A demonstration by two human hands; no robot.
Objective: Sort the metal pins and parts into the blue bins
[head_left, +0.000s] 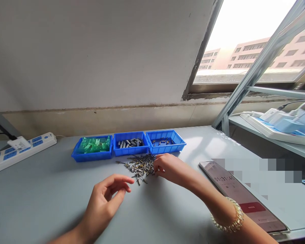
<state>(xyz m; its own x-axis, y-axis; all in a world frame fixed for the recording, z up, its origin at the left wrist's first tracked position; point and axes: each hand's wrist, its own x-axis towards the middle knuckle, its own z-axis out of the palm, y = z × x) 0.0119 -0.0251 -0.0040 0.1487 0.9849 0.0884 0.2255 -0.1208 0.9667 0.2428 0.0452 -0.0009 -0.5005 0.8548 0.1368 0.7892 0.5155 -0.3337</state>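
Observation:
A loose pile of metal pop rivets [139, 165] lies on the grey table, in front of the blue bins. My right hand [167, 166] reaches in at the pile's right edge, fingers curled and pressed together; what they pinch, if anything, is hidden. Just short of the pile's near left side is my left hand [109, 195], its thumb and fingers apart with nothing between them. Behind the pile, the right blue bin [179, 145] has several rivets scattered in it. The middle blue bin [130, 150] contains grey metal pieces, and the left blue bin [91, 157] a green plastic bag [93, 145].
A phone [240, 193] showing a running timer lies to the right, beside my right forearm. On the left sits a white power strip [42, 143]. Another power strip [277, 130] with chargers rests on the metal shelf at right. A wall and window stand behind.

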